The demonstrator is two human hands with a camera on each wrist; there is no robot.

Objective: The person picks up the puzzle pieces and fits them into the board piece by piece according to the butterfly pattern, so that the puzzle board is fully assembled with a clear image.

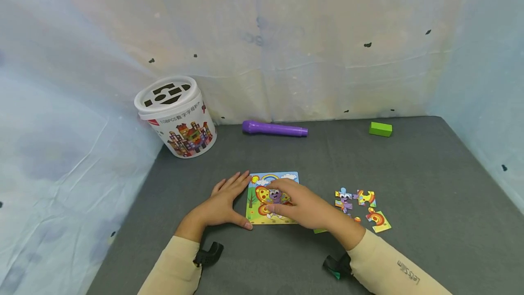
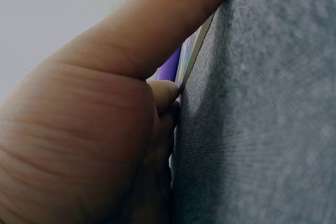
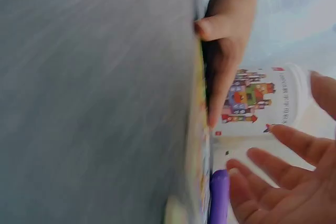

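Note:
A square picture board (image 1: 255,215) with a butterfly, sun and rainbow lies flat on the grey table. My left hand (image 1: 221,204) rests on the table along its left edge, fingers spread, thumb and fingertips at the board's side. Over the board's right half is my right hand (image 1: 304,204), hiding part of the picture. In the right wrist view the right hand (image 3: 299,182) has its fingers apart and holds nothing. Loose jigsaw pieces (image 1: 380,222) lie right of the board, some partly hidden by the right forearm.
A white tub (image 1: 186,126) with a slotted lid stands at the back left. A purple microphone-shaped stick (image 1: 275,129) lies near the back edge, and a green block (image 1: 380,129) sits at the back right. Cloth sheets hang behind and beside the table.

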